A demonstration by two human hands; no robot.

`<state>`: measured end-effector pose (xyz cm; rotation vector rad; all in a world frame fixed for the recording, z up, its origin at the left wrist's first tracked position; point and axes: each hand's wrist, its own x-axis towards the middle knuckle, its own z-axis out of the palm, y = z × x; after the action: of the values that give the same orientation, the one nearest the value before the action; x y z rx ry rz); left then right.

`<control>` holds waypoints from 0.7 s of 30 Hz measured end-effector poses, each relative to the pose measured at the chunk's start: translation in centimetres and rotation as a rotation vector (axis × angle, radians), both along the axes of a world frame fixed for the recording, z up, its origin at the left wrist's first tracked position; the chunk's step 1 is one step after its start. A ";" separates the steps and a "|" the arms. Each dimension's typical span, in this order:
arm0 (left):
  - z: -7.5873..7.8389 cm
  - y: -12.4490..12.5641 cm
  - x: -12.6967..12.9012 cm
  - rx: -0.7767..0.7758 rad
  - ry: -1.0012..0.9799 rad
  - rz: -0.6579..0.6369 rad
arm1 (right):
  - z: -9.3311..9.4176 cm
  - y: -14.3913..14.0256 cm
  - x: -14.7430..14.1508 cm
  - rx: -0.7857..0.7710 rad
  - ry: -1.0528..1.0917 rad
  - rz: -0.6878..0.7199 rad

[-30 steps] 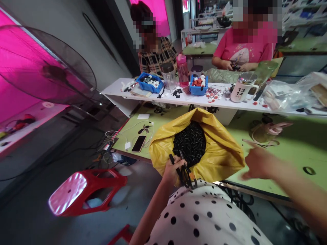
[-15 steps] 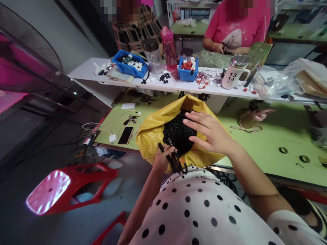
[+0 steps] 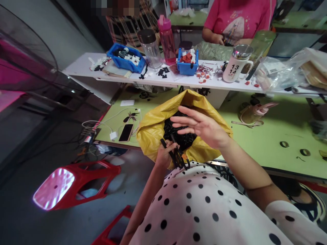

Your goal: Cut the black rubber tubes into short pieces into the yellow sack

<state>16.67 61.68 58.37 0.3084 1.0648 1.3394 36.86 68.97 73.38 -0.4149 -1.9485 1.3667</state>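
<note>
A yellow bag stands open at the near edge of the green table, full of small black parts. My left hand is closed around a bundle of black cables at the bag's near rim. My right hand hovers flat over the bag's mouth with its fingers spread and nothing in it. My dotted white shirt fills the bottom of the view.
A phone and white charger lie left of the bag. The white shelf behind holds two blue bins, a jar, a pink bottle and a mug. Two people sit beyond it. A red stool stands on the floor.
My right hand swung in from the right and now hovers over the bag's mouth. The view tilted downward. My left hand kept its hold on the cables.
</note>
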 end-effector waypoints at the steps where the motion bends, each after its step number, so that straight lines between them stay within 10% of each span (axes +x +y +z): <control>1: 0.0 0.0 0.0 -0.001 -0.004 0.005 | 0.1 -0.1 -0.2 -0.078 0.009 0.039; 15: -0.6 0.0 0.1 0.043 -0.013 0.018 | 1.6 -0.8 -1.5 -0.159 -0.015 0.076; 21: -0.8 -0.1 0.2 0.022 0.002 -0.002 | -0.4 -0.8 -2.3 -0.045 0.052 -0.076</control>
<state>16.83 61.62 57.53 0.3274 1.0511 1.3501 34.59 68.19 72.97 -0.4654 -1.8442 1.3615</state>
